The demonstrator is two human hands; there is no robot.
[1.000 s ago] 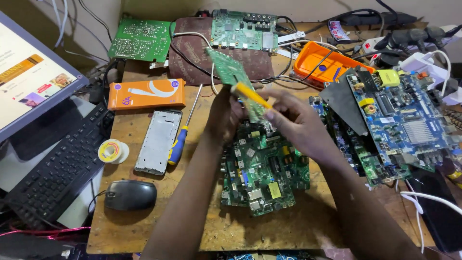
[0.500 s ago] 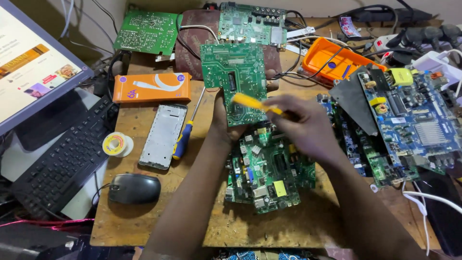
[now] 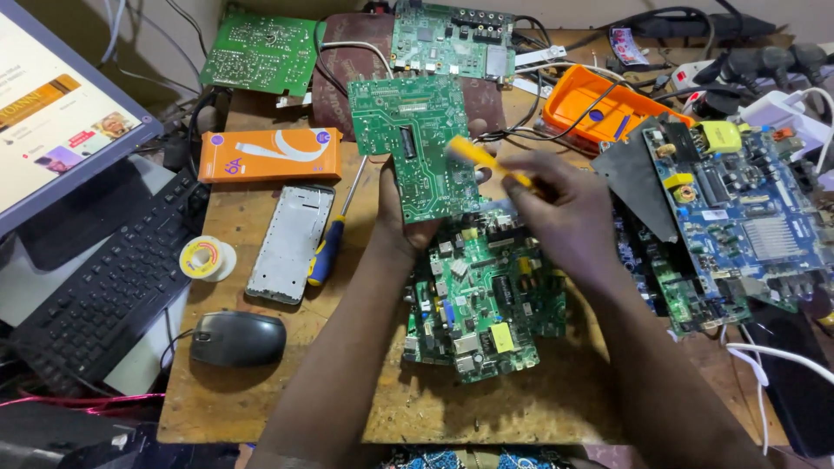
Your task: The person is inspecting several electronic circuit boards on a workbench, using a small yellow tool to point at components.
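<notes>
Holding a green circuit board (image 3: 417,148) up over the desk (image 3: 287,382), left hand (image 3: 408,221) fingers clamped on its near edge; right hand (image 3: 565,208) grips a yellow tool (image 3: 486,161) touching it, work apparently midway.

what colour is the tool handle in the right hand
Yellow: the tool in the right hand, clearest in the head view.

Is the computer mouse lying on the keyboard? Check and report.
No, the black computer mouse sits on the wooden table, to the right of the black keyboard and apart from it.
</notes>
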